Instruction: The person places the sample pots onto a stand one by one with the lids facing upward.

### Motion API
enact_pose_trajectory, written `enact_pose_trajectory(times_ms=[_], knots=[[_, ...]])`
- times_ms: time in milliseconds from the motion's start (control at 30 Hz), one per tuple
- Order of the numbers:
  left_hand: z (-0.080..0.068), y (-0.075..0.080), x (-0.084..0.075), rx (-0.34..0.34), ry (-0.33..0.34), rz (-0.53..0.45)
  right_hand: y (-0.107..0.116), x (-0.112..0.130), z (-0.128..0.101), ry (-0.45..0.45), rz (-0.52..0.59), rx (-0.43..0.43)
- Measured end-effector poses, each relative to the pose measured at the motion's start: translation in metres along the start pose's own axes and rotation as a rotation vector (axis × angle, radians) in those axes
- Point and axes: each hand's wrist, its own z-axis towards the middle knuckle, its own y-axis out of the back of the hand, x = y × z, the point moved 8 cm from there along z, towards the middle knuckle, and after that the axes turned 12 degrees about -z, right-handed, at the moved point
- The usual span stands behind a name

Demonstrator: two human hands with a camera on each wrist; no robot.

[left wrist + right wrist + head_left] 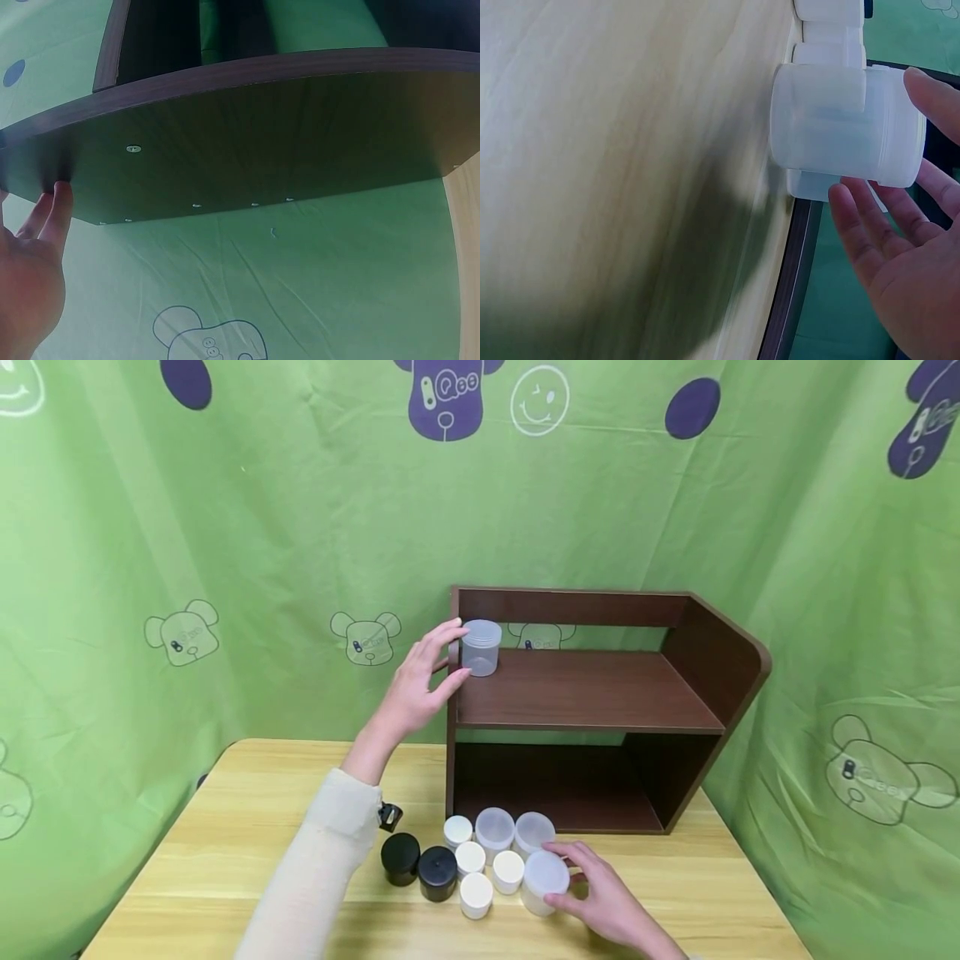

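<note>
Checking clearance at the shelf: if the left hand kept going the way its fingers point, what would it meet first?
Most likely the clear jar on the shelf; the left hand has fingertips right beside it.

The shelf unit [592, 693] is dark brown wood-grain board with a matt, smooth face; small metal screw heads show in its side panel in the left wrist view. The table [225, 852] is light wood with a visible grain and a low sheen. The jar on the shelf [480, 647] is translucent frosted plastic, smooth. The jar at the right hand [544, 882] is the same frosted plastic with a ribbed lid edge. The two near-left black jars [418, 864] are glossy plastic. The small white jars [476, 872] are opaque, matt plastic. The green backdrop [225, 527] is creased printed cloth. The sleeve [315, 868] is soft cream knit fabric.
</note>
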Motion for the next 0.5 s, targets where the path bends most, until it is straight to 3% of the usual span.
enact_pose_trajectory(times_ms=[500], knots=[[-0.001,0.000,0.000,0.000,-0.005,-0.008,0.021,0.011,0.005,-0.009,-0.010,-0.062]])
